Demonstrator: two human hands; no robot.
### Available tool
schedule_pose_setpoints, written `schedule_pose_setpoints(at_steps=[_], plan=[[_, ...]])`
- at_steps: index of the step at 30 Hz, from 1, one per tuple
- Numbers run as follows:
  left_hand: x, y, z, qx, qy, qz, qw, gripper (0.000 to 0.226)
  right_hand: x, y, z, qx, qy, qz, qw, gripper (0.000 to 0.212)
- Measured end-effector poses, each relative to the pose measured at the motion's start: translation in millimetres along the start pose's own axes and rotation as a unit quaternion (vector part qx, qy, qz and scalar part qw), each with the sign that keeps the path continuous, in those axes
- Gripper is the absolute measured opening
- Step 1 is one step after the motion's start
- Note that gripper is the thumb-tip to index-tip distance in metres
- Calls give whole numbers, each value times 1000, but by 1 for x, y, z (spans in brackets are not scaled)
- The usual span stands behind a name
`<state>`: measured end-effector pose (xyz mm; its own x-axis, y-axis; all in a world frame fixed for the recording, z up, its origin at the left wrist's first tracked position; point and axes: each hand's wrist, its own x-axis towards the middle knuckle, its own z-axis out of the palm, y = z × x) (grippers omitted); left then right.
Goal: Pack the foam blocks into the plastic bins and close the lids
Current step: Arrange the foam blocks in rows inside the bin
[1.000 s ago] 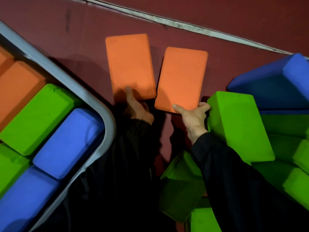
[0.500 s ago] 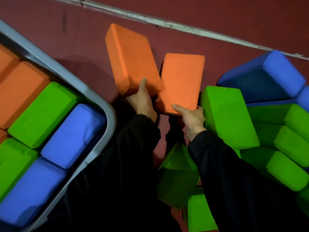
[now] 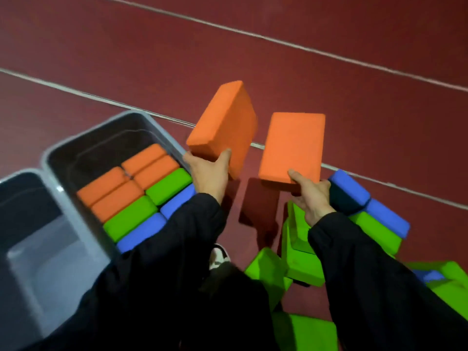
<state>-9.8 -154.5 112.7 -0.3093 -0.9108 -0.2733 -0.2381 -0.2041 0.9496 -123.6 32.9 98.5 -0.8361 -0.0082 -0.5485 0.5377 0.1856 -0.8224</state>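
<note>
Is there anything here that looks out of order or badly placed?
Mostly the loose pile: green blocks and blue blocks lie tumbled on the floor at odd angles, some leaning on each other. Inside the bin the blocks sit in neat rows. Nothing looks damaged.

Two orange foam blocks (image 3: pixel 224 127) (image 3: pixel 292 148) held tilted above the floor; grey bin (image 3: pixel 106 138) (lid off) part-filled with blocks.
</note>
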Motion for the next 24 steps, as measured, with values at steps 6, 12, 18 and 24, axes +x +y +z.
schedule_pose_setpoints(at_steps=[6, 12, 18, 24], plan=[[-36, 42, -207, 250, 66, 181, 949, 80, -103, -38, 31, -64, -75, -91, 991, 96], [-25, 51, -338, 372, 114, 186, 902, 89, -182, -51, 97, -248, -79, -286, 922, 102], [60, 62, -360, 430, 130, 202, 870, 85, -184, -69, 199, -402, -123, -438, 795, 95], [158, 48, -339, 526, 118, 224, 812, 90, -135, -84, 309, -476, -151, -505, 704, 73]])
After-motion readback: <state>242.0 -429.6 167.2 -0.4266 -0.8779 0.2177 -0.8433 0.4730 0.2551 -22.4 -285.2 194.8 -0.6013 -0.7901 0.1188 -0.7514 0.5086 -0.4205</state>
